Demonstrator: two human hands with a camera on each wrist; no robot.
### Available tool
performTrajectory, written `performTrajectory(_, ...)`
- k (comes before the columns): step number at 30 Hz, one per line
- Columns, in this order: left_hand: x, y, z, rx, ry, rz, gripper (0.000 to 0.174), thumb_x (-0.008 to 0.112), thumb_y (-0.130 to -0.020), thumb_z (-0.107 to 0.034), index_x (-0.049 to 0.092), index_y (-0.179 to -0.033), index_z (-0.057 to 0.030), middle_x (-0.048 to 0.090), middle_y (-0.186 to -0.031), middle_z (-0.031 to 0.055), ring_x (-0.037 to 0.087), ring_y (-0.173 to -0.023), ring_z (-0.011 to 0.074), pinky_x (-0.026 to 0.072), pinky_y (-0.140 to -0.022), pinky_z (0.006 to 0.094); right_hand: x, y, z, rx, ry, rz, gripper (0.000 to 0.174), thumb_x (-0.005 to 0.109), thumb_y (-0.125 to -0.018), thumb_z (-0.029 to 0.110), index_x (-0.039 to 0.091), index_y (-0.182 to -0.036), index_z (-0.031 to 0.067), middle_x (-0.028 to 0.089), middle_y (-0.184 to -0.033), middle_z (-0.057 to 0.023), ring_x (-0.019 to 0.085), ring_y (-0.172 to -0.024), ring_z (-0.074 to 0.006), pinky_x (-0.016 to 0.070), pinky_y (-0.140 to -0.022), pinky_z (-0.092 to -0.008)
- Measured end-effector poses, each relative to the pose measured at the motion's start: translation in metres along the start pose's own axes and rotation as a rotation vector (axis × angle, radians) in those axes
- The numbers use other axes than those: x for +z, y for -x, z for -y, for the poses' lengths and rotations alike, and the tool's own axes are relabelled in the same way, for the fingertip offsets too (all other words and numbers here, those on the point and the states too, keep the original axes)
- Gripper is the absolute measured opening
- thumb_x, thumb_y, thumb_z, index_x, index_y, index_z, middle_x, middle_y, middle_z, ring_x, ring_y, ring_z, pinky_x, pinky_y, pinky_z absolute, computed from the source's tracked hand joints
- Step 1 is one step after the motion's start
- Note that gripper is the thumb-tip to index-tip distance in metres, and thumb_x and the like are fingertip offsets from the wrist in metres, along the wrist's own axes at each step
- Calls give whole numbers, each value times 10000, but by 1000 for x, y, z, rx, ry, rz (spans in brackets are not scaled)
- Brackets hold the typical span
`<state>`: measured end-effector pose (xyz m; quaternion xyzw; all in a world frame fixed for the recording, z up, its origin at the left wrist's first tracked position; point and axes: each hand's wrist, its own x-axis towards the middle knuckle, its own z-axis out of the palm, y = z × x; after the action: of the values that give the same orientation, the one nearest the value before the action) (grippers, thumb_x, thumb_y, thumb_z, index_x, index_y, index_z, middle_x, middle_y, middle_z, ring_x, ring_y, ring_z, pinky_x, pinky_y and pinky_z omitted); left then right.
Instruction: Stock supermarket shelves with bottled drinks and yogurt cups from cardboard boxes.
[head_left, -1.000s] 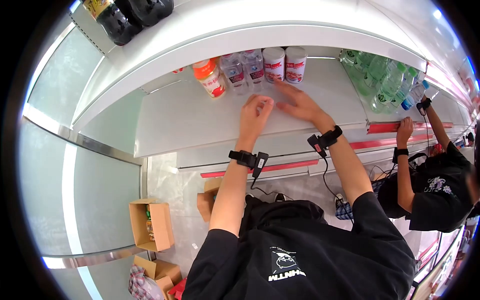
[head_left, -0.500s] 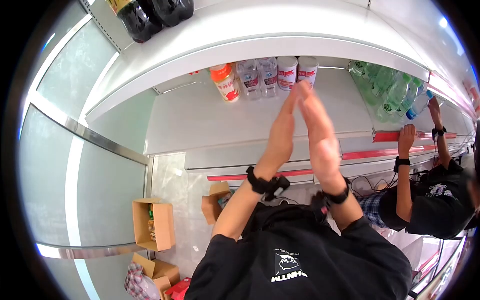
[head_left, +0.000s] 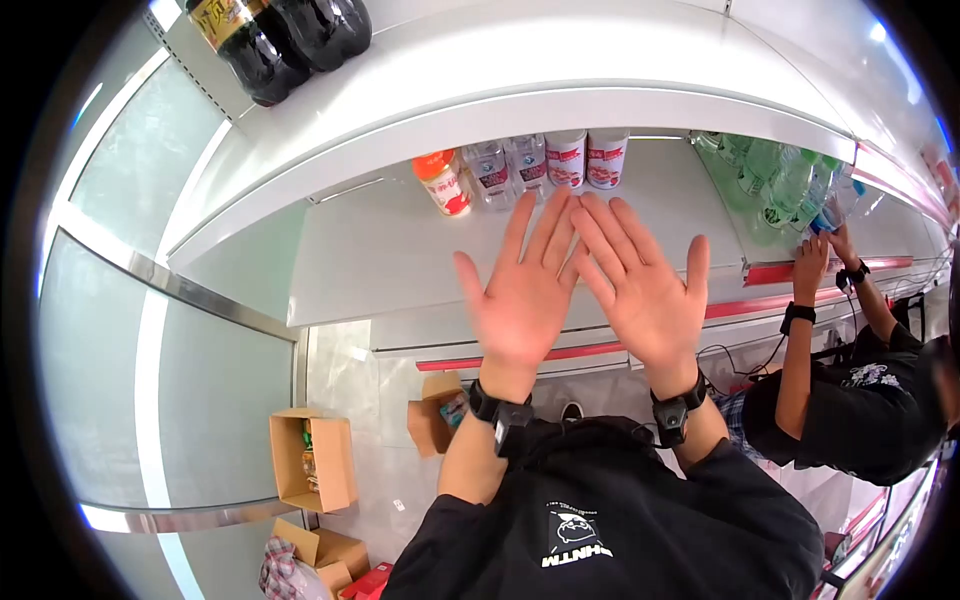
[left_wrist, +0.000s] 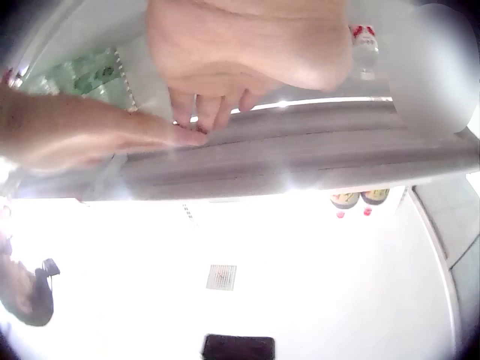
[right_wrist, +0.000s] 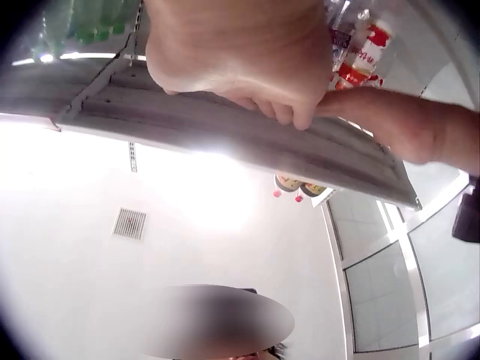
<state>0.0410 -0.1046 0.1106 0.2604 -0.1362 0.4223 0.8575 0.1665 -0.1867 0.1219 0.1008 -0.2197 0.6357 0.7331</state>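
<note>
My left hand (head_left: 525,305) and right hand (head_left: 650,305) are held side by side at the front of the white shelf (head_left: 370,250), palms showing to the head camera. Their fingers are straight and spread, and neither holds anything. The fingertips of the two hands meet or overlap at the middle. Behind them on the shelf stand two white-and-red cans (head_left: 606,165), two clear bottles (head_left: 492,180) with purplish labels, and an orange-capped bottle (head_left: 446,188). In the left wrist view, the left hand (left_wrist: 247,45) hangs near the shelf edge; the right wrist view shows the right hand (right_wrist: 240,60) likewise.
Dark soda bottles (head_left: 290,50) stand on the upper shelf (head_left: 520,75), whose edge overhangs the cans. Green bottles (head_left: 780,200) fill the right section, where another person (head_left: 850,400) reaches in. Open cardboard boxes (head_left: 335,465) sit on the floor, left, beside glass panels (head_left: 210,370).
My hands came together upright, palms facing each other, then turned palm up and spread their fingers. The other person's far hand has come down from a blue-capped bottle toward the shelf edge.
</note>
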Motion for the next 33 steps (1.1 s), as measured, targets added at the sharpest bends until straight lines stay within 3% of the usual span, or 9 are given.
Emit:
performTrajectory(2,14,2,-1,90,411,-88,850,313,-950,-666,130,-1556,-98,103,-1618,168,101,-1492,353,114,-1202,509,-2,-2,2,-18,-125,-72,879,255,-984,625,52,-1528,-34,-20,-1614,-207,-27,-1504,-311,94,-1215,-482)
performTrajectory(6,3,4,-14,85,249,-59,820,279,-964,-652,196,-1536,-71,181,-1597,185,218,-1465,340,155,-1199,506,-15,1,7,-21,-119,-61,924,253,-960,671,91,-1524,-43,32,-1609,-221,18,-1501,-335,111,-1213,-483)
performTrajectory(9,-38,3,-33,48,-58,63,733,303,-989,-593,369,-1444,-21,449,-1440,205,480,-1283,314,329,-1102,469,-35,-2,18,15,-2,8,849,281,-990,606,111,-1529,-27,13,-1613,-213,21,-1502,-330,176,-1199,-481)
performTrajectory(11,-75,-4,-46,144,-801,-166,592,340,-1009,-502,530,-1268,-5,634,-1144,175,613,-971,255,445,-882,396,-64,-13,34,61,337,137,769,317,-1004,557,255,-1494,-31,219,-1576,-224,266,-1447,-339,326,-1122,-450)
performTrajectory(12,-88,-10,-50,148,-859,-268,518,363,-1012,-452,564,-1187,-9,641,-1016,142,596,-870,217,435,-781,357,-77,-19,42,63,342,140,769,317,-1004,557,255,-1494,-31,219,-1576,-224,266,-1447,-339,326,-1122,-450)
performTrajectory(14,-118,-19,-60,155,-910,-372,453,385,-1015,-403,597,-1107,-12,649,-888,110,578,-769,180,426,-680,318,-103,-32,60,7,808,-56,632,345,-1021,473,393,-1416,-18,486,-1400,-198,513,-1240,-288,436,-973,-391)
performTrajectory(16,-151,-20,-69,84,-886,-685,374,450,-999,-339,622,-1001,-7,631,-789,74,563,-647,131,406,-553,265,-130,-42,79,41,830,-161,559,351,-1025,428,438,-1363,-8,542,-1306,-168,543,-1158,-259,441,-930,-370)
performTrajectory(20,-168,-16,-68,224,-766,-668,339,454,-999,-307,622,-941,-18,594,-724,52,521,-587,110,381,-511,249,-161,-54,95,47,740,-427,400,386,-1028,325,524,-1239,14,625,-1122,-118,587,-1008,-213,455,-864,-335)
performTrajectory(33,-164,-18,-69,148,-899,-553,326,431,-1016,-274,619,-941,-17,594,-724,53,510,-577,109,391,-519,249,-140,-63,92,66,1013,-426,311,494,-990,234,580,-1168,-5,677,-1006,-128,633,-892,-194,479,-785,-305)
